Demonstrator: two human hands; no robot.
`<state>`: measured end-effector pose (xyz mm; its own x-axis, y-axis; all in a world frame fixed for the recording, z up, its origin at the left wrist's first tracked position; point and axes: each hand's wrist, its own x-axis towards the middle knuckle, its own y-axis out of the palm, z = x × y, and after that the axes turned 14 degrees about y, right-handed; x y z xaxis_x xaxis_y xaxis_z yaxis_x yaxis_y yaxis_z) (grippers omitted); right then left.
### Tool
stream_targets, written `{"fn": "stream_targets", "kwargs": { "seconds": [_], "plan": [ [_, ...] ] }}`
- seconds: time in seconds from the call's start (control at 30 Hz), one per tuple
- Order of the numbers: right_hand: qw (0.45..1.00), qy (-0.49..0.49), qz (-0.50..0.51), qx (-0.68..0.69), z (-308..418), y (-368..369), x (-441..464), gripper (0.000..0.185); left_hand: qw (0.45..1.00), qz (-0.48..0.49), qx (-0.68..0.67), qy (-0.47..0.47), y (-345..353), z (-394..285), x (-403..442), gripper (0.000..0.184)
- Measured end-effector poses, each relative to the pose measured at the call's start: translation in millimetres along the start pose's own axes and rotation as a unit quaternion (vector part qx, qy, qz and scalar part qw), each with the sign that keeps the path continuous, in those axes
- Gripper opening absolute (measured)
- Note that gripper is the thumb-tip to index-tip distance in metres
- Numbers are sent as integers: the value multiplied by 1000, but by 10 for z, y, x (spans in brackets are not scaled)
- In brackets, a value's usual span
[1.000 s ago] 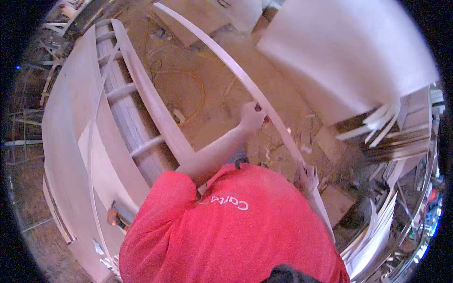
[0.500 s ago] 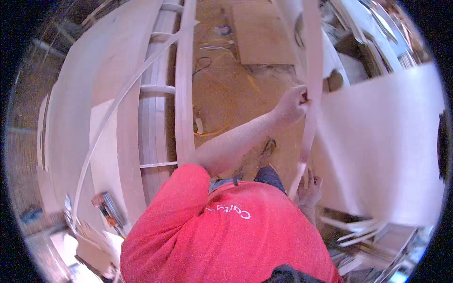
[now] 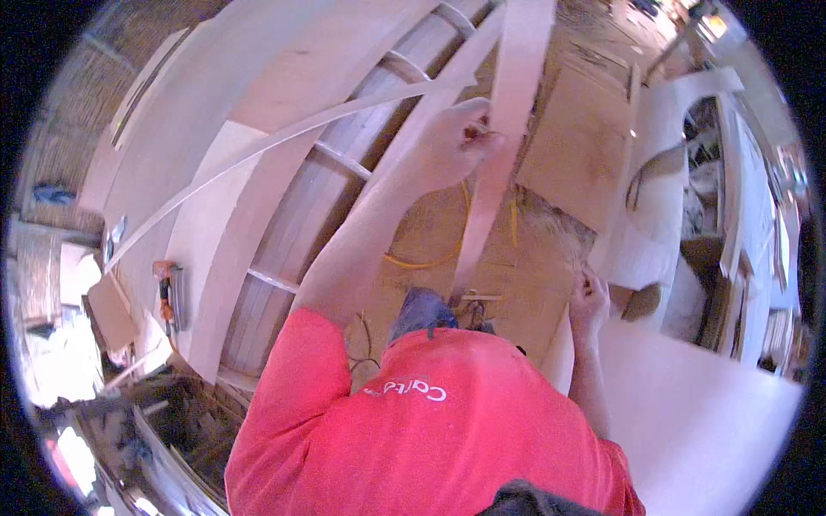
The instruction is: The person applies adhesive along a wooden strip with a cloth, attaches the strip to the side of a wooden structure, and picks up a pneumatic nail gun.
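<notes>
A long, pale wooden strip (image 3: 518,73) runs from the top edge down toward my legs. My left hand (image 3: 460,142) is closed at its left edge, gripping it with curled fingers. The strip's lower end is over the floor near my feet. My right hand (image 3: 589,297) is apart from the strip, low on the right beside a large pale sheet (image 3: 680,413). Its fingers are bent together, and whatever they may hold is too small to tell. Left of my left arm lies a long ribbed wooden frame (image 3: 301,202), with a thin curved strip (image 3: 275,138) across it.
An orange and black tool (image 3: 165,297) lies on the pale panel (image 3: 202,215) at the left. A yellow cable (image 3: 422,261) loops over the brown floor. Brown boards (image 3: 576,146) lie ahead, and sheets and scraps are stacked along the right side (image 3: 753,198).
The view has turned to the right. My right hand has come away from the strip it held a second ago. My left hand still grips the strip, now higher in view and nearer the frame.
</notes>
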<state>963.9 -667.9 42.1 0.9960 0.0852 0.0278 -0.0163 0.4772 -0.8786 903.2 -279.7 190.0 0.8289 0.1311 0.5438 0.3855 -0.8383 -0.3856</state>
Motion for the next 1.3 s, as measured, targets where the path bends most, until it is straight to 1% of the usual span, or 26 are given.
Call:
{"fn": "stream_targets", "kwargs": {
  "seconds": [0.03, 0.1, 0.17, 0.27, 0.33, 0.37, 0.4, 0.43, 0.5, 0.53, 0.57, 0.63, 0.67, 0.7, 0.77, 0.8, 0.87, 0.97, 1.03, 1.07, 1.13, 1.17, 1.2, 1.23, 1.27, 1.3],
  "plan": [
    [999, 34, 26, 6, 235, 99, 280, 27, 1000, -9, 9, -5, -160, 79, -80, 20],
    [991, -65, 49, 105, 365, 498, 866, 29, 995, -75, -29, -57, -375, 254, -220, 17],
    [981, -77, 104, 146, 566, 1032, 1389, 33, 989, -121, -13, -87, -613, 280, -307, 16],
    [947, -14, 231, 225, 1421, 1335, 1652, 35, 974, -194, 5, -120, -935, 236, -252, 12],
    [892, 62, 327, 306, 1796, 1671, 1832, 36, 965, -237, 13, -116, -1124, 210, -213, 10],
    [849, 111, 377, 353, 2006, 1834, 1936, 36, 964, -228, 80, -112, -1256, 214, -210, 10],
    [850, 108, 374, 355, 2128, 2132, 2127, 36, 959, -219, 147, -109, -1388, 235, -216, 9],
    [857, 13, 393, 333, 2148, 2501, 2305, 38, 951, -237, 151, -126, -1491, 330, -325, 9],
    [858, -83, 403, 306, 2383, 2677, 2511, 40, 940, -290, 117, -134, -1551, 390, -396, 11],
    [763, 96, 484, 418, 2647, 2618, 2493, 38, 935, -321, 80, -127, -1550, 335, -405, 13],
    [621, 266, 537, 505, 2880, 2603, 2515, 36, 925, -315, 179, -114, -1589, 429, -504, 16],
    [605, 302, 558, 480, 3138, 2913, 2744, 31, 901, -316, 279, -98, -1649, 516, -585, 19],
    [585, 342, 581, 452, 3241, 3098, 2895, 27, 887, -341, 271, -153, -1668, 519, -606, 21],
    [587, 335, 590, 442, 3304, 3296, 3040, 27, 867, -367, 263, -210, -1677, 530, -604, 23],
    [527, 282, 622, 506, 3431, 3646, 3175, 22, 843, -410, 260, -232, -1676, 571, -712, 22],
    [524, 277, 642, 487, 3615, 3647, 3255, 22, 826, -441, 250, -247, -1668, 569, -761, 22],
    [468, 273, 669, 508, 4066, 3583, 3539, 21, 789, -470, 279, -279, -1630, 572, -792, 21],
    [470, 179, 728, 466, 4627, 4255, 4345, 23, 715, -499, 349, -344, -1520, 442, -859, 21],
    [469, 359, 667, 454, 5283, 4228, 4714, 20, 652, -519, 399, -383, -1440, 341, -908, 22],
    [454, 209, 727, 471, 5453, 4574, 5055, 22, 656, -524, 411, -355, -1450, 325, -936, 22],
    [506, 253, 695, 445, 5972, 4519, 5239, 26, 633, -541, 440, -336, -1338, 179, -1017, 22],
    [531, 261, 680, 432, 6079, 4432, 5222, 27, 649, -545, 415, -331, -1312, 135, -1031, 21],
    [577, 238, 676, 393, 6134, 4378, 5157, 30, 668, -546, 387, -326, -1278, 76, -1029, 21],
    [622, 213, 665, 354, 6141, 4324, 5085, 32, 655, -550, 398, -333, -1225, 21, -997, 21],
    [618, 212, 674, 346, 6079, 4179, 4943, 32, 642, -543, 395, -370, -1156, -9, -928, 21],
    [653, 111, 660, 354, 5973, 3941, 4691, 36, 631, -535, 388, -406, -1089, -29, -864, 20]
  ]
}}
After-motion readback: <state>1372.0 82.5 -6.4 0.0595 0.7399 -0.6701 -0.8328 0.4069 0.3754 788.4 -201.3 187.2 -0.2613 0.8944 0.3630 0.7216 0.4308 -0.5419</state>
